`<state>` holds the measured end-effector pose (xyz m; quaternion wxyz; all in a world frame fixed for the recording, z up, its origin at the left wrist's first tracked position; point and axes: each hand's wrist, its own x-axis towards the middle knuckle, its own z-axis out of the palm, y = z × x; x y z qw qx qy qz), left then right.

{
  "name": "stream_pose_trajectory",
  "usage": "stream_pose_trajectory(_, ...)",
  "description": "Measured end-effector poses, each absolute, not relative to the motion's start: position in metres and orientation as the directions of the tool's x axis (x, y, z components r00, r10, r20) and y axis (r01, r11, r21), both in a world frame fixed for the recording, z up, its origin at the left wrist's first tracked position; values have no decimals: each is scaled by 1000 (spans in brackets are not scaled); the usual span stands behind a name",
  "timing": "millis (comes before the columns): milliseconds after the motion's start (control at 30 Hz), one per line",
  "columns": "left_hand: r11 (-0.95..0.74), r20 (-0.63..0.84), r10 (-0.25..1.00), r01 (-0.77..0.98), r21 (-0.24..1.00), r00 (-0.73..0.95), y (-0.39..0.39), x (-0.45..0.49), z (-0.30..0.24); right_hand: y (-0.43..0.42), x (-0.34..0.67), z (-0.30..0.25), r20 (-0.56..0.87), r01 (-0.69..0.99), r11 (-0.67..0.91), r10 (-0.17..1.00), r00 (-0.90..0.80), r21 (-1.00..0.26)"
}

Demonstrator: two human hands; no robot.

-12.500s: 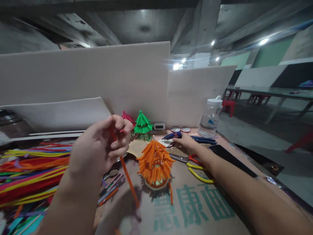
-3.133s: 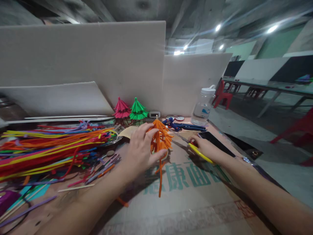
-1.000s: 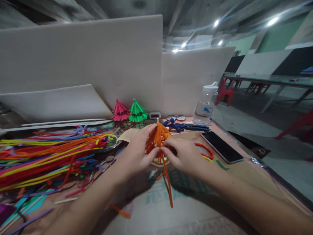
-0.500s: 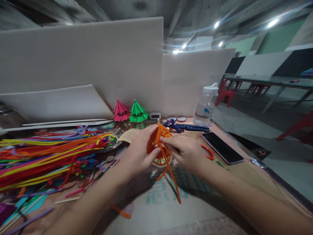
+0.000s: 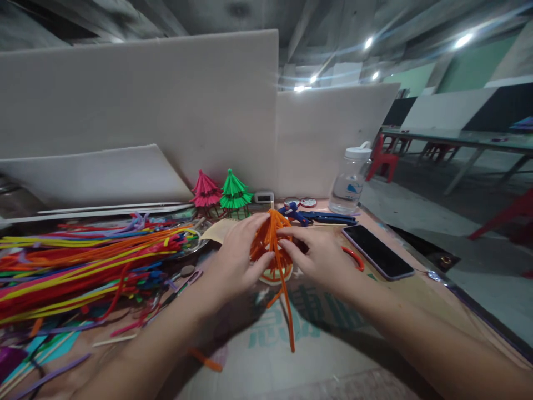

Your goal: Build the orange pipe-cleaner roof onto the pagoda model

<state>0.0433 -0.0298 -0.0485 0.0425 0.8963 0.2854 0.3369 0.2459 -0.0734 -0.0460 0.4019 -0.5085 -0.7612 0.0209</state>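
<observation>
A small orange pipe-cleaner pavilion (image 5: 270, 244) stands on the cardboard sheet (image 5: 333, 355) in the middle. My left hand (image 5: 235, 258) cups its left side, fingers curled round the roof. My right hand (image 5: 316, 255) pinches a long orange pipe cleaner (image 5: 285, 303) against the roof top. The loose end of that stem hangs down toward me over the cardboard.
A heap of coloured pipe cleaners (image 5: 83, 261) fills the left. Pink (image 5: 205, 191) and green (image 5: 234, 191) finished pavilions stand at the back by the white boards. A blue glue gun (image 5: 300, 213), a bottle (image 5: 347, 180), a phone (image 5: 377, 251) and red-handled pliers (image 5: 353, 256) lie to the right.
The hanging end of the orange pipe cleaner has swung from the right back toward the middle. My right fingers shifted slightly on the roof top. My left hand has stayed in place.
</observation>
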Motion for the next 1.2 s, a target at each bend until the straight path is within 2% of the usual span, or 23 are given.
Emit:
stream_pose_trajectory(200,-836,580,536,482,262,613,-32,45,-48,-81,242,-40,535,765,462,825,-185,-448)
stream_pose_trajectory(267,-835,577,538,482,267,615,-33,45,-47,-80,243,-40,557,720,466,820,-133,-515)
stream_pose_trajectory(367,-828,581,551,482,287,600,-33,45,-47,-73,250,-40,587,560,483,809,9,-673)
stream_pose_trajectory(433,-825,585,557,470,313,589,-31,44,-47,-66,256,-39,510,456,446,860,20,-770)
stream_pose_trajectory(533,-815,569,579,440,378,584,-26,40,-44,-61,262,-39,297,414,322,947,-126,-851)
stream_pose_trajectory(600,-789,543,614,435,434,572,-24,36,-41,-60,263,-43,255,399,294,955,-149,-868)
stream_pose_trajectory(733,-720,451,688,453,525,569,-23,31,-34,-59,260,-55,392,272,387,919,-37,-881)
stream_pose_trajectory(833,-676,434,731,473,564,526,-28,35,-31,-58,256,-62,368,264,379,925,-93,-887)
stream_pose_trajectory(967,-677,484,736,502,539,473,-36,44,-32,-59,252,-61,350,295,368,930,-114,-882)
stream_pose_trajectory(1200,-676,526,734,534,507,430,-39,50,-37,-69,250,-56,444,370,463,885,-141,-806)
